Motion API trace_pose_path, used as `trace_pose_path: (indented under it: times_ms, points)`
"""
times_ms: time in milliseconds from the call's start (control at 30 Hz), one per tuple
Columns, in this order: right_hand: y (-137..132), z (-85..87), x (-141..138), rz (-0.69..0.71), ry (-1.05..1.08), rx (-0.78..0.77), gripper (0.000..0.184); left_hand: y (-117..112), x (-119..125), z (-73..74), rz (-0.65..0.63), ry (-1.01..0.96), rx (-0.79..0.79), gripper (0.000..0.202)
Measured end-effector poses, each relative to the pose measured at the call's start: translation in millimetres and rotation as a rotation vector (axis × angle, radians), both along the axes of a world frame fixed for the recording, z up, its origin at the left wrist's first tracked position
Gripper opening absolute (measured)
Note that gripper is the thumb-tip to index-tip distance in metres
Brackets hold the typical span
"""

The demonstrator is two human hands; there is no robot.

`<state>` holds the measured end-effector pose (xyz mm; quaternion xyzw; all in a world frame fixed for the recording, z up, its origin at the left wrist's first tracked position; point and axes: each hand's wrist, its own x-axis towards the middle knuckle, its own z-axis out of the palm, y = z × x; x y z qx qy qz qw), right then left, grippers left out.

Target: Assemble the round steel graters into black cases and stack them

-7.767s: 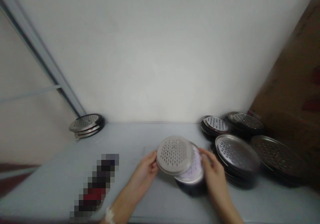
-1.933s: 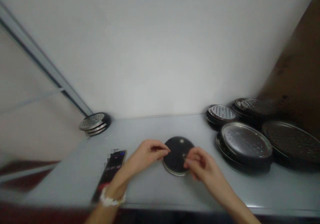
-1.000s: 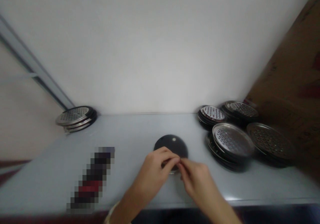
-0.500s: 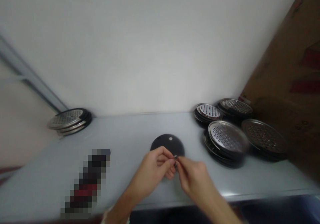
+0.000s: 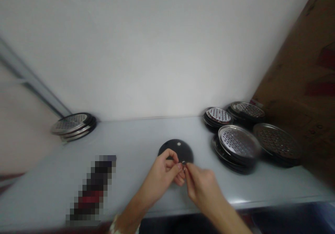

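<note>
I'm looking down at a white wall (image 5: 157, 45), with a brown cardboard box (image 5: 295, 63) at the right and a pale surface (image 5: 136, 134) below. Four stacks (image 5: 239, 141) of perforated steel plates with dark undersides sit at the surface's right end, and a shorter stack (image 5: 70, 124) sits at the far left by the wall. A pixelated patch (image 5: 91, 190) hides whatever lies near the front edge. One dark disc (image 5: 176, 146) lies flat by itself mid-surface, apart from the stacks, with a pale dot near its far edge. The hands cover its near part, so I can't see that side. The left hand (image 5: 162, 173) and right hand (image 5: 201, 188) are curled and meet above it, their fingertips pinching a tiny metal piece (image 5: 183, 164), too small for me to identify. I can't tell whether it is attached to the disc.
</note>
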<state>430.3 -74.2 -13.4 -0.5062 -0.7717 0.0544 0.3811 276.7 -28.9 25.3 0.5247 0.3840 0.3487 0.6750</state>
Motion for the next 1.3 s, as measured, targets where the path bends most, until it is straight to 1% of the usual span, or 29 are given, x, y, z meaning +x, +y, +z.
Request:
trace_pose_path:
  times_ms: [167, 367, 500, 633, 800, 1100, 1300]
  points:
    - [1, -2.1, 0, -0.019, 0.006, 0.055, 0.025, -2, 2, -3.8, 0.002, -0.067, -0.032, 0.05]
    - [1, 2.6, -1, -0.021, 0.051, 0.096, 0.025, -2, 7, -2.5, 0.115, -0.137, -0.059, 0.051]
    - [0, 3.4, -2, -0.027, 0.084, 0.104, 0.025, -3, 6, -1.3, 0.109, -0.161, -0.064, 0.05]
    - [-1, 3.5, -2, -0.025, 0.072, 0.094, 0.026, -3, 6, -1.1, 0.106, -0.164, -0.07, 0.052]
    - [-1, 4.4, -1, -0.032, 0.048, 0.107, 0.026, -4, 8, -1.3, 0.119, -0.189, -0.136, 0.055]
    - [-1, 2.2, 0, -0.034, 0.033, 0.063, 0.026, -4, 9, -5.7, 0.132, -0.288, -0.239, 0.06]
    - [-1, 3.5, 0, -0.027, 0.034, 0.057, 0.026, -8, 11, -6.4, 0.131, -0.269, -0.218, 0.059]
